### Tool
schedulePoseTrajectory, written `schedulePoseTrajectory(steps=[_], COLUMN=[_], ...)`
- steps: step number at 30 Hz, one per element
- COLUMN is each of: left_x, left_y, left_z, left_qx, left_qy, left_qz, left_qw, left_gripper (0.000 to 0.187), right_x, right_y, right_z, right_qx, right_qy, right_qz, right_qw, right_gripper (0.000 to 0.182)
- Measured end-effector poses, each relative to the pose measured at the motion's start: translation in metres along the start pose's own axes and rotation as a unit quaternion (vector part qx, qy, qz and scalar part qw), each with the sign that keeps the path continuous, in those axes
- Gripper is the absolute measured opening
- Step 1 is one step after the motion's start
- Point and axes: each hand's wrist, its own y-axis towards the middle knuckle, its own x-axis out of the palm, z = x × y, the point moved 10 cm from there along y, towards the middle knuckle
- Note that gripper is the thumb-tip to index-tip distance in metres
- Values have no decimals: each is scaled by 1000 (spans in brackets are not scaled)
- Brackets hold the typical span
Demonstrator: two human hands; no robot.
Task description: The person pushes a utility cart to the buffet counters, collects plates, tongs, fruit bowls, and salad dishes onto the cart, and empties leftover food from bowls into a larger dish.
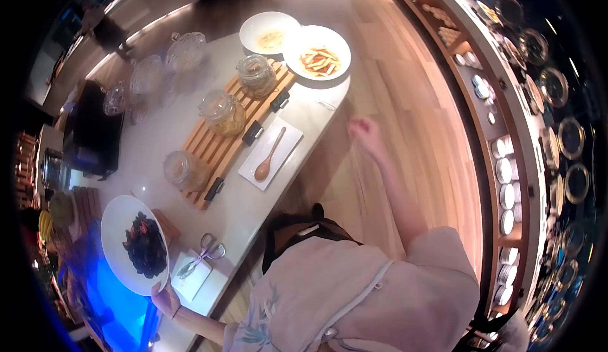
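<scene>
My left hand (166, 299) grips the near rim of a wide white bowl (114, 238), thumb and fingers closed on its edge. Dark food with red bits (145, 244), perhaps black fungus, lies in the bowl, which looks tilted. Beside that hand, metal tongs (201, 254) with scissor-like handles rest on a small white plate (193, 283). My right hand (366, 132) is held out past the counter's edge above the floor, its fingers curled in a loose fist with nothing visible in them. A wooden spoon (271, 154) on a white rectangular plate (290, 138) lies between the hands.
On the pale counter (152, 156), several lidded glass jars (223, 113) stand on a slatted wooden rack (201, 138). Two white bowls, one with sauced strips (320, 62), sit at its far end. Stacked dishes (506, 197) fill shelves on the right. A person (104, 29) stands far left.
</scene>
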Motion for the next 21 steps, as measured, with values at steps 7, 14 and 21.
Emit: schedulePoseTrajectory(steps=[7,14,21], left_x=[95,164,184], left_y=[-46,-41,-46], left_z=[-66,-132,-209], left_qx=[6,4,-21], left_qy=[-38,-12,-20], left_qz=[-15,-46,-58], left_qw=[999,999,998], left_gripper=[59,47,61], right_x=[-42,182,-21], right_y=[208,137,327], right_z=[-34,-119,19], right_qx=[-117,-6,-75], right_qy=[145,-28,-135], right_qz=[326,-595,47], right_qw=[927,803,987], right_gripper=[30,46,46])
